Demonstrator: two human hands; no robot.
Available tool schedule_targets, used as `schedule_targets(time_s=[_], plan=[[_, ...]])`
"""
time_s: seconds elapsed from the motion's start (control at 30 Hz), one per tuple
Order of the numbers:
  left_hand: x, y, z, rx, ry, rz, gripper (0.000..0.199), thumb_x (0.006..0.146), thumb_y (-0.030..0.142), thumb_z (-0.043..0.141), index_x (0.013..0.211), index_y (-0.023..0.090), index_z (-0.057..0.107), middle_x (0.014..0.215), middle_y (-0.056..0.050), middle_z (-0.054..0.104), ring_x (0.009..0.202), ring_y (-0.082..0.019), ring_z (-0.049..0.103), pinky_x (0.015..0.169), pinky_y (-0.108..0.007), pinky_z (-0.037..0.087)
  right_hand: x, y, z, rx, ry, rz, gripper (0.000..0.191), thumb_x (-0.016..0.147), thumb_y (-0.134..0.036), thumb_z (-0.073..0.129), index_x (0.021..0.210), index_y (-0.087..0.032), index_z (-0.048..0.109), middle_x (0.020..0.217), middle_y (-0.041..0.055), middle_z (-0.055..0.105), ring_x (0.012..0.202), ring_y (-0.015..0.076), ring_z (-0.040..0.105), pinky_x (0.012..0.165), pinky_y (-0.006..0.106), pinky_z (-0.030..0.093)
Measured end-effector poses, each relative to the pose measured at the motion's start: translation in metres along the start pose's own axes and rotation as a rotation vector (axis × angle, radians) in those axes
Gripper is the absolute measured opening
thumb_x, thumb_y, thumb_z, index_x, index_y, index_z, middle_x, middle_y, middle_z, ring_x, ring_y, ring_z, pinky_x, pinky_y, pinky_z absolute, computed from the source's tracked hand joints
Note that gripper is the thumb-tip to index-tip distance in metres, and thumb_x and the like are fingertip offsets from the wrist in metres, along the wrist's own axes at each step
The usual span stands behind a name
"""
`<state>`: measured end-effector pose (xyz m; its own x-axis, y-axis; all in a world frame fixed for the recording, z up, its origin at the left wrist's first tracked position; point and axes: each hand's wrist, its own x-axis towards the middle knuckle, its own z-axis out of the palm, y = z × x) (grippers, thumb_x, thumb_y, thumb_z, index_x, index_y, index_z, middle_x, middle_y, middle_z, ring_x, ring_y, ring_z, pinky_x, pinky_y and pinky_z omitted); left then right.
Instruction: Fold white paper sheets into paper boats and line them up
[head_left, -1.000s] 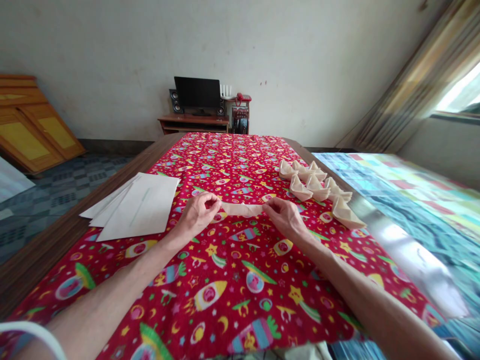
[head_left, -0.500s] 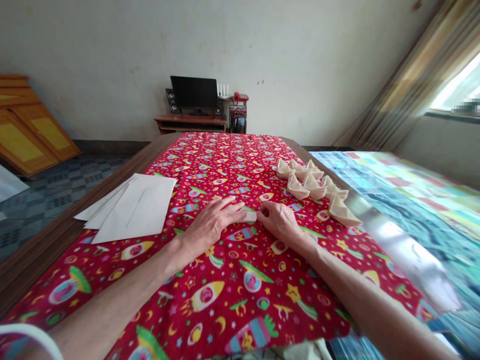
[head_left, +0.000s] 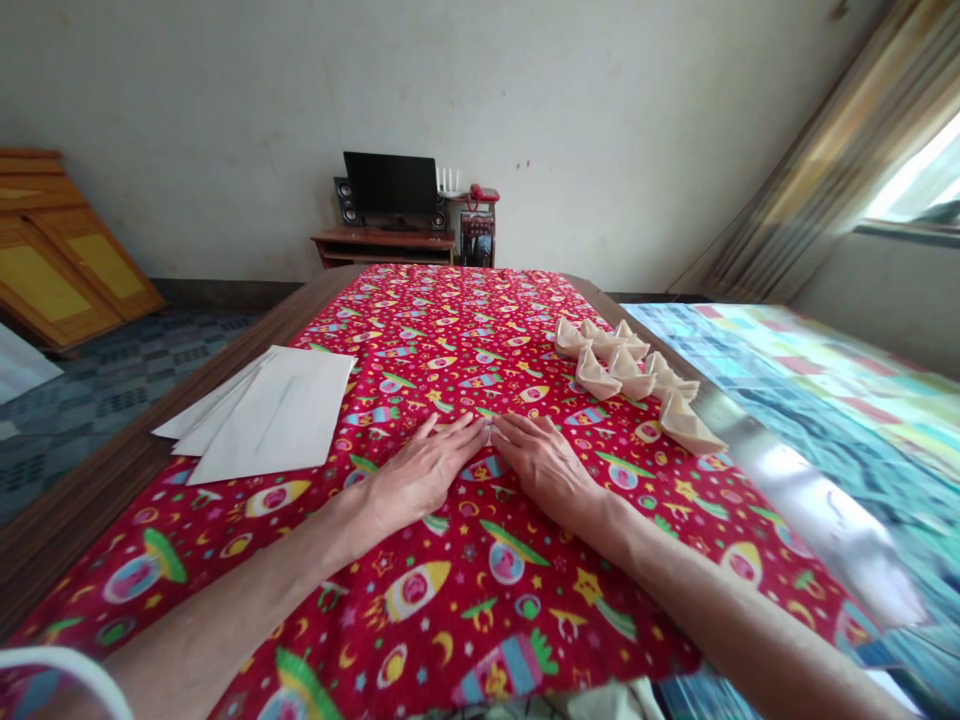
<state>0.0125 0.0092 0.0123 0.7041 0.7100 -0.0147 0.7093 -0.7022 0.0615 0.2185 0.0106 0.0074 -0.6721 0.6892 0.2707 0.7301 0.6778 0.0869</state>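
A small strip of folded white paper (head_left: 489,428) lies on the red cloth, mostly hidden under my fingers. My left hand (head_left: 431,470) rests flat on its left part, fingers stretched out. From the other side my right hand (head_left: 546,468) lies palm down over the paper, fingers extended. The fingertips of both hands nearly meet on it. Right of my hands stand several folded cream paper boats (head_left: 630,365), and one boat (head_left: 686,420) sits nearest me. Left of my hands lies a fanned stack of white paper sheets (head_left: 281,410).
A red patterned cloth (head_left: 420,590) covers the table, with the brown wooden edge (head_left: 67,530) showing at left. Beside the table at right is a bed (head_left: 840,430) with a checked cover. A monitor (head_left: 390,185) stands on a desk by the far wall.
My right hand has moved left and changed from a pinch at the paper's right end to lying flat over it. The left hand has stayed about in place.
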Motion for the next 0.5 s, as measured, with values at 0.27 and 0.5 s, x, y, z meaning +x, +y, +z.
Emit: schedule_targets(time_s=[0.27, 0.5], plan=[[-0.013, -0.003, 0.001, 0.078, 0.088, -0.012, 0.063, 0.075, 0.0, 0.033, 0.136, 0.014, 0.038, 0.145, -0.009, 0.037, 0.137, -0.019, 0.027, 0.112, -0.045, 0.02, -0.008, -0.001, -0.008, -0.119, -0.062, 0.006, 0.03, 0.092, -0.012, 0.037, 0.114, -0.01, 0.058, 0.121, 0.015, 0.059, 0.115, 0.0275, 0.05, 0.093, 0.046, 0.039], [-0.018, -0.01, 0.001, 0.118, 0.105, -0.048, 0.058, 0.073, 0.001, 0.037, 0.127, 0.015, 0.051, 0.139, -0.007, 0.045, 0.132, -0.018, 0.038, 0.11, -0.04, 0.027, -0.011, 0.004, -0.011, -0.13, -0.074, 0.024, 0.028, 0.089, -0.008, 0.041, 0.106, -0.011, 0.062, 0.11, 0.0147, 0.064, 0.106, 0.0245, 0.056, 0.091, 0.04, 0.04]])
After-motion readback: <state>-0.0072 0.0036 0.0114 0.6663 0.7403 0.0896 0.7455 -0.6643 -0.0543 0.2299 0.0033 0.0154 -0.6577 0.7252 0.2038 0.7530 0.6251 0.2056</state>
